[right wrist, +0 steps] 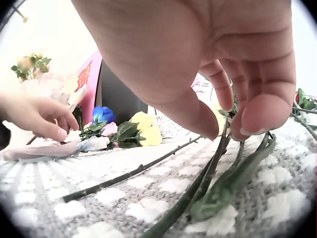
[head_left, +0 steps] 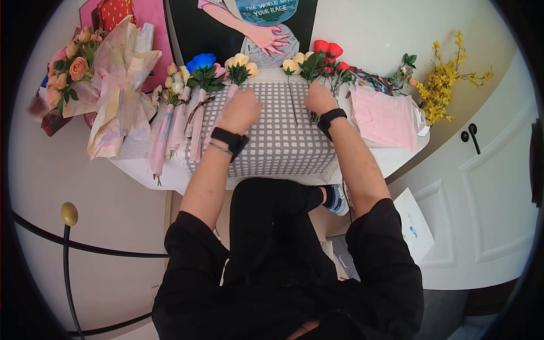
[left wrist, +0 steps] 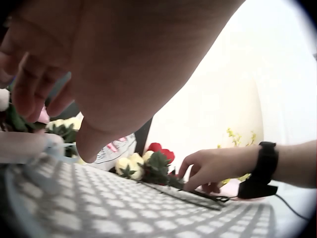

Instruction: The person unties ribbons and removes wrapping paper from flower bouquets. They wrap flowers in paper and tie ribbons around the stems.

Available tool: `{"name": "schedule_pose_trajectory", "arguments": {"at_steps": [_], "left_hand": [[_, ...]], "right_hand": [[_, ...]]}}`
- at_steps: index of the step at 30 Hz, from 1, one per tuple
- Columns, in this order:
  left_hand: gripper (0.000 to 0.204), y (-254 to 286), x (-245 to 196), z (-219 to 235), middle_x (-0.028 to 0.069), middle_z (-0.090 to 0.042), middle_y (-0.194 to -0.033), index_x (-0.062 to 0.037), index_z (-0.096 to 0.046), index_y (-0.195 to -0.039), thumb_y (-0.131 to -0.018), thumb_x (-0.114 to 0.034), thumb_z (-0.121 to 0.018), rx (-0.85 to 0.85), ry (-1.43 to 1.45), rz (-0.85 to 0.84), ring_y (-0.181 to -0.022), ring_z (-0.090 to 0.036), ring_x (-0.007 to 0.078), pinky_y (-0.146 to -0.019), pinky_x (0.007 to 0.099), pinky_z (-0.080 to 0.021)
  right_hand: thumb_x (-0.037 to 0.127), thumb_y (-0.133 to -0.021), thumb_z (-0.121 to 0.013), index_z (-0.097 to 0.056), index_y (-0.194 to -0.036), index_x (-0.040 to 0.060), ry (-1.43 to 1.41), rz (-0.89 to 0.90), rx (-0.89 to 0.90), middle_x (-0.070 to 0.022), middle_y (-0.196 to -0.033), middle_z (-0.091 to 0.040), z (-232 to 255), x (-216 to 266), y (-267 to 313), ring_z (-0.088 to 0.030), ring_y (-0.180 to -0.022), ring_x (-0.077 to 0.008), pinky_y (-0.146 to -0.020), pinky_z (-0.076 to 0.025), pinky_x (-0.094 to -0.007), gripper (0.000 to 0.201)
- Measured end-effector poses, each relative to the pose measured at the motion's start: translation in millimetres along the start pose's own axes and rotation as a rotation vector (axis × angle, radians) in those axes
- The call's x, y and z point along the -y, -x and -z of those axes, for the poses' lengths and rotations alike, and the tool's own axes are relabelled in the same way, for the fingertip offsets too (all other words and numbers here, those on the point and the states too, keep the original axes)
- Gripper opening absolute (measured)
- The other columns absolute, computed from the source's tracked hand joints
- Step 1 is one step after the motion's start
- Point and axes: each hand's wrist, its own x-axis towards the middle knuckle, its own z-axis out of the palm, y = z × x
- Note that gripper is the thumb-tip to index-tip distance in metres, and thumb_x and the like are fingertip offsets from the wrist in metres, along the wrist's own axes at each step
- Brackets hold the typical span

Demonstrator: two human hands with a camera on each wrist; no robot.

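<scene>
My left hand [head_left: 241,110] hovers over the pink-wrapped stem [right wrist: 44,151] of a cream-yellow rose bunch [head_left: 240,66] on the left. Its fingers [left wrist: 37,91] hang loosely bent, thumb apart from them, with nothing held. On the other side, my right hand [head_left: 321,100] has thumb and fingertips around green flower stems [right wrist: 218,171] lying on the checked cloth [head_left: 283,141]. Cream roses [left wrist: 130,166] and red roses [head_left: 328,50] lie just beyond that hand. One bare dark stem [right wrist: 133,172] lies between the two hands.
Several wrapped flowers, including a blue rose [head_left: 203,62], lie on the left beside a large bouquet [head_left: 79,68]. To the right are pink wrapping sheets [head_left: 382,118] and yellow blossom sprigs [head_left: 439,96]. A black picture [head_left: 192,28] stands behind the table.
</scene>
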Motion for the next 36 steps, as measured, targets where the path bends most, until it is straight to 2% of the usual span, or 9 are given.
{"name": "schedule_pose_trajectory", "arguments": {"at_steps": [3, 6, 10, 13, 15, 18, 26, 31, 36], "left_hand": [[0.039, -23, -38, -14, 0.0260, -0.065, -0.096, 0.0041, -0.065, -0.097, -0.084, -0.032, -0.060, 0.323, 0.120, 0.009, -0.091, -0.063, 0.0422, -0.083, 0.0487, -0.049], [0.037, -38, -64, -41, 0.0240, -0.066, -0.097, 0.0023, -0.067, -0.097, -0.083, -0.031, -0.061, 0.396, 0.167, 0.091, -0.092, -0.063, 0.0396, -0.083, 0.0473, -0.049], [0.036, -54, -62, -96, 0.0218, -0.066, -0.072, 0.0064, -0.068, -0.079, -0.079, -0.029, -0.063, 0.063, 0.060, -0.011, -0.071, -0.066, 0.0353, -0.070, 0.0434, -0.052], [0.034, -70, -52, -99, 0.0191, -0.066, -0.069, 0.0065, -0.067, -0.078, -0.078, -0.027, -0.062, 0.260, 0.180, 0.012, -0.063, -0.066, 0.0338, -0.065, 0.0416, -0.053], [0.031, -71, -45, -91, 0.0136, -0.065, -0.064, 0.0046, -0.066, -0.072, -0.076, -0.026, -0.063, 0.343, 0.256, 0.014, -0.053, -0.063, 0.0252, -0.054, 0.0362, -0.051], [0.027, -66, -33, -77, 0.0004, -0.058, -0.056, -0.0037, -0.061, -0.065, -0.079, -0.027, -0.065, 0.520, 0.723, 0.149, -0.043, -0.051, 0.0084, -0.039, 0.0242, -0.037], [0.023, -60, -32, -63, 0.0027, -0.061, -0.064, -0.0015, -0.062, -0.075, -0.084, -0.022, -0.062, 0.612, 0.964, 0.203, -0.047, -0.054, 0.0097, -0.041, 0.0233, -0.040], [0.020, -60, -32, -63, 0.0068, -0.065, -0.077, 0.0010, -0.060, -0.086, -0.086, -0.019, -0.060, 0.597, 1.195, 0.273, -0.057, -0.059, 0.0104, -0.048, 0.0230, -0.045], [0.013, -61, -28, -70, 0.0071, -0.065, -0.084, -0.0009, -0.059, -0.093, -0.088, -0.013, -0.060, 0.669, 1.388, 0.253, -0.065, -0.060, 0.0110, -0.057, 0.0233, -0.049]], "right_hand": [[0.011, -0.074, -0.060, -0.063, -0.088, -0.0036, 0.038, 0.025, 0.103, -0.0280, -0.089, -0.065, 5, 0, -2, -0.066, -0.087, -0.0394, -0.076, -0.054, -0.0447, 0.020], [0.011, -0.073, -0.060, -0.067, -0.084, -0.0031, 0.024, -0.018, 0.062, -0.0267, -0.087, -0.066, 4, 0, -4, -0.066, -0.086, -0.0385, -0.077, -0.054, -0.0443, 0.019], [0.012, -0.073, -0.059, -0.067, -0.085, -0.0029, 0.004, -0.067, 0.040, -0.0256, -0.088, -0.066, -1, -7, -10, -0.066, -0.084, -0.0393, -0.077, -0.054, -0.0448, 0.020], [0.016, -0.074, -0.061, -0.067, -0.085, -0.0028, -0.068, -0.044, 0.032, -0.0264, -0.087, -0.066, 5, -7, -6, -0.065, -0.084, -0.0409, -0.079, -0.053, -0.0458, 0.023], [0.018, -0.074, -0.062, -0.066, -0.086, -0.0029, -0.072, -0.055, 0.048, -0.0268, -0.088, -0.066, 7, -8, -5, -0.065, -0.085, -0.0409, -0.079, -0.052, -0.0459, 0.025], [0.025, -0.074, -0.063, -0.065, -0.086, -0.0053, -0.077, -0.050, 0.053, -0.0286, -0.087, -0.065, -1, -16, -6, -0.064, -0.086, -0.0410, -0.081, -0.052, -0.0453, 0.033], [0.024, -0.073, -0.063, -0.067, -0.089, -0.0029, -0.066, -0.133, 0.184, -0.0257, -0.095, -0.066, 10, -14, -14, -0.065, -0.091, -0.0381, -0.082, -0.052, -0.0441, 0.032], [0.029, -0.070, -0.065, -0.066, -0.081, -0.0075, -0.137, -0.127, 0.026, -0.0278, -0.083, -0.065, 8, -15, -15, -0.065, -0.083, -0.0401, -0.077, -0.052, -0.0445, 0.039], [0.022, -0.072, -0.062, -0.066, -0.081, -0.0067, -0.194, -0.070, 0.066, -0.0302, -0.086, -0.063, 14, 1, -12, -0.063, -0.085, -0.0416, -0.078, -0.051, -0.0454, 0.031]]}}
